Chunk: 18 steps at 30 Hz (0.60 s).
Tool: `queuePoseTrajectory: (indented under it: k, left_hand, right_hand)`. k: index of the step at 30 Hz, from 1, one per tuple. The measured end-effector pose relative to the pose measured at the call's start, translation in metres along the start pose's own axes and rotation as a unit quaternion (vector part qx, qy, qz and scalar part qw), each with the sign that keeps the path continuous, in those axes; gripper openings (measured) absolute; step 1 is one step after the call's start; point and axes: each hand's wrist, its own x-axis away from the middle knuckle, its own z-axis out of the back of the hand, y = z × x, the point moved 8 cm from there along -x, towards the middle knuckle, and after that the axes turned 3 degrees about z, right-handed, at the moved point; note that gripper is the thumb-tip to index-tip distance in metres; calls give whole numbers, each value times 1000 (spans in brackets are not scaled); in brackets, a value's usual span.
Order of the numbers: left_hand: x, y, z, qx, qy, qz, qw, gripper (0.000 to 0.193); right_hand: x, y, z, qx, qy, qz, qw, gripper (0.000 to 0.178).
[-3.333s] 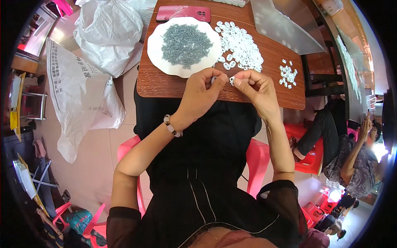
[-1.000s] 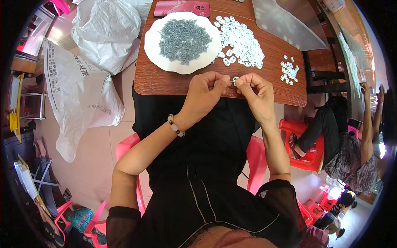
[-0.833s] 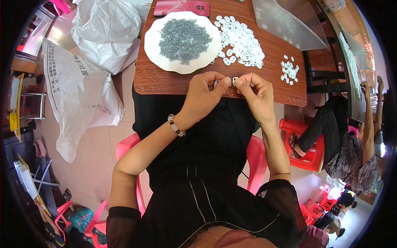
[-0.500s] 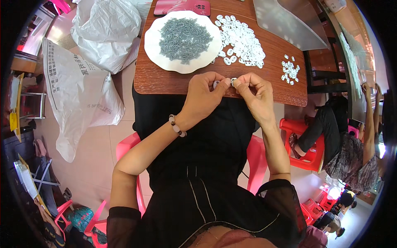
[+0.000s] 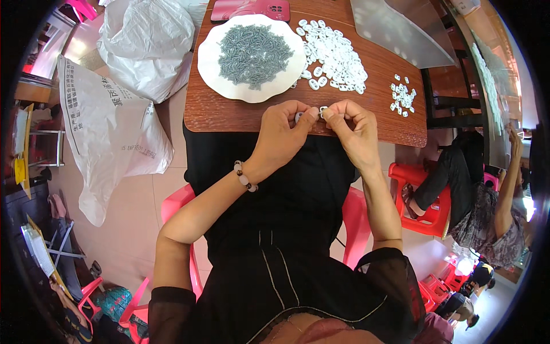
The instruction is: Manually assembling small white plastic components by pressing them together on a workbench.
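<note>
My left hand [image 5: 285, 129] and my right hand [image 5: 356, 131] meet at the table's near edge, fingertips almost touching. Thumb and forefinger of the right hand pinch a small white oval two-holed piece [image 5: 323, 110]. Another white piece [image 5: 298, 116] shows in the curled fingers of the left hand; its thumb and forefinger are pressed together, and whatever lies between those tips is too small to make out. Beyond the left hand is a white scalloped plate [image 5: 209, 66] heaped with small grey rod-like pieces [image 5: 256, 55]. A large pile of white two-holed pieces [image 5: 338, 57] lies beyond the right hand.
A smaller group of white pieces [image 5: 403, 96] lies on the right of the brown table [image 5: 240, 117]. A pink phone [image 5: 252, 10] sits behind the plate. White sacks [image 5: 117, 126] stand at left. A seated person [image 5: 452, 178] is at right, near a red stool [image 5: 427, 215].
Both hands stay in nearly the same place, with only a slight shift of the fingers. The person at right has moved an arm.
</note>
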Motion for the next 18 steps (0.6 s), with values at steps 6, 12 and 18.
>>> queuePoseTrajectory:
  k: [6, 12, 18]
  left_hand:
    - [0, 5, 1, -48, 1, -18, 999, 24]
    - [0, 0, 1, -66, -14, -20, 998, 20]
    - [2, 3, -5, 14, -36, 23, 999, 22]
  right_hand:
    - [1, 3, 0, 15, -13, -11, 1000, 15]
    - [1, 3, -2, 13, -15, -8, 1000, 14]
    - [1, 2, 1, -66, -4, -23, 998, 13]
